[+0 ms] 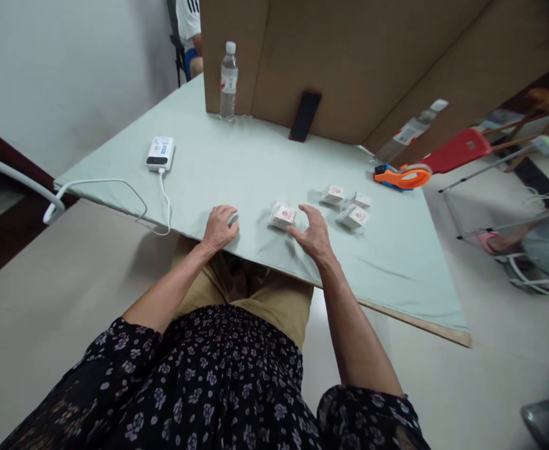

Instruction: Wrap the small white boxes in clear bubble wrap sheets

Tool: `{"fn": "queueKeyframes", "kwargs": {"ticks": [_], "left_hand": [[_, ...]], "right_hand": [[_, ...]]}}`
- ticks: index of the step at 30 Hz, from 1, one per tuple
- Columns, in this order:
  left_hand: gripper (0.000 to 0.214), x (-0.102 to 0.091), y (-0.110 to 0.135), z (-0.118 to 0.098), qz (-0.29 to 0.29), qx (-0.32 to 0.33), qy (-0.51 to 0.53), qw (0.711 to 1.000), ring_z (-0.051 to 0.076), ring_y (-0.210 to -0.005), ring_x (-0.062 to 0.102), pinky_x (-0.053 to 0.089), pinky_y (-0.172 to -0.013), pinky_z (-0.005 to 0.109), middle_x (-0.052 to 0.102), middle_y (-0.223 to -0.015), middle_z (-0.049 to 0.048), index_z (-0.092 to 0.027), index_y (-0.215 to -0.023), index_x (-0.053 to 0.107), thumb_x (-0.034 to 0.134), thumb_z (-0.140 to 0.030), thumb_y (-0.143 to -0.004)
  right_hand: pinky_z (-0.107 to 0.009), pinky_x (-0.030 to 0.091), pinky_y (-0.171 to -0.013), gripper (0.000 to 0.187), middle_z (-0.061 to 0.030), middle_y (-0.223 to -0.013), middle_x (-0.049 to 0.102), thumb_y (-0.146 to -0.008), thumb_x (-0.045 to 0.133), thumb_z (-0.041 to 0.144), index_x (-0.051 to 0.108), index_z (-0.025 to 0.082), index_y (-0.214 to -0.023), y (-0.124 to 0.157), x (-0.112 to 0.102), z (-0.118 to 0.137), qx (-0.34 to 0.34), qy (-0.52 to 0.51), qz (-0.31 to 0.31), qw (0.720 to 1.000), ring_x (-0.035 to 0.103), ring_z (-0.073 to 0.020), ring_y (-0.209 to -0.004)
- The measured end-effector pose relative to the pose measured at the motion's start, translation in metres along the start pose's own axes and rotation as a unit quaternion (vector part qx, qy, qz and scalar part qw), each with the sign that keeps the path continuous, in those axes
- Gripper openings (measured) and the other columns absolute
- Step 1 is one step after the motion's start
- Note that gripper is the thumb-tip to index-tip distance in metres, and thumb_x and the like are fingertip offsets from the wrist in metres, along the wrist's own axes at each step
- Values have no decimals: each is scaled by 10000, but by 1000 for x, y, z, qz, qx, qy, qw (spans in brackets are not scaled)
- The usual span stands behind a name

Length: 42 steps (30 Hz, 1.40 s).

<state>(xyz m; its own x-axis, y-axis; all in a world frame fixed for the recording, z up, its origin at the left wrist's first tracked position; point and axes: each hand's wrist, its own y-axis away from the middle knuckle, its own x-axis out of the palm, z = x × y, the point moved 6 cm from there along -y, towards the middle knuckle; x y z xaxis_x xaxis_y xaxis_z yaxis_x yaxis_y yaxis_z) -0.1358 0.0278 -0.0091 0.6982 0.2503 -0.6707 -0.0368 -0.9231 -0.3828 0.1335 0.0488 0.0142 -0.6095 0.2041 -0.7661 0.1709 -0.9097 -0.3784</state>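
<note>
My left hand (218,227) rests near the front edge of the pale green table (237,169), fingers curled loosely and holding nothing I can see. My right hand (312,234) hovers with fingers spread just right of a small white box with a red label (283,215), fingertips close to it, not gripping. Three more small white boxes (349,206) lie in a cluster a little further right.
An orange tape dispenser (403,177) lies at the right edge. A white power bank (160,153) with a cable, a water bottle (228,81), a black phone (305,116) and a cardboard screen (349,62) stand further back. Another person sits behind the screen.
</note>
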Motion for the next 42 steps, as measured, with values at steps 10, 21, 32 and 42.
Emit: {"fn": "queueKeyframes", "kwargs": {"ticks": [10, 21, 32, 42], "left_hand": [[303, 2, 3, 0, -17, 14, -10, 1000, 283, -1108, 581, 419, -1051, 465, 684, -1128, 115, -177, -1030, 665, 579, -164, -740], [304, 10, 4, -39, 2, 34, 0, 999, 286, -1162, 560, 427, -1062, 476, 649, -1218, 115, -188, -1069, 688, 632, -206, -770], [342, 57, -32, -87, 84, 113, 89, 986, 294, -1119, 571, 453, -1017, 472, 670, -1184, 126, -180, -1104, 686, 643, -202, -766], [296, 60, -25, -91, 35, 94, 108, 989, 269, -1105, 593, 480, -999, 452, 651, -1180, 125, -187, -1099, 667, 620, -229, -810]], "right_hand": [[-564, 462, -996, 687, -173, -1380, 562, -755, 690, 539, 522, 204, -1331, -4, -3, -29, 25, -46, 29, 998, 535, -346, -1261], [-561, 408, -1040, 502, -155, -1336, 592, -743, 725, 548, 632, 214, -1106, -12, 16, -20, -29, -32, 38, 998, 524, -342, -1266], [-437, 550, -827, 508, -134, -1303, 638, -811, 676, 468, 596, 220, -1248, -14, -7, -23, 31, -140, 104, 984, 649, -276, -1095], [-369, 539, -810, 403, -51, -893, 747, -801, 589, 238, 633, 165, -1195, -71, 36, -40, 112, -149, 164, 968, 692, -208, -812]]}}
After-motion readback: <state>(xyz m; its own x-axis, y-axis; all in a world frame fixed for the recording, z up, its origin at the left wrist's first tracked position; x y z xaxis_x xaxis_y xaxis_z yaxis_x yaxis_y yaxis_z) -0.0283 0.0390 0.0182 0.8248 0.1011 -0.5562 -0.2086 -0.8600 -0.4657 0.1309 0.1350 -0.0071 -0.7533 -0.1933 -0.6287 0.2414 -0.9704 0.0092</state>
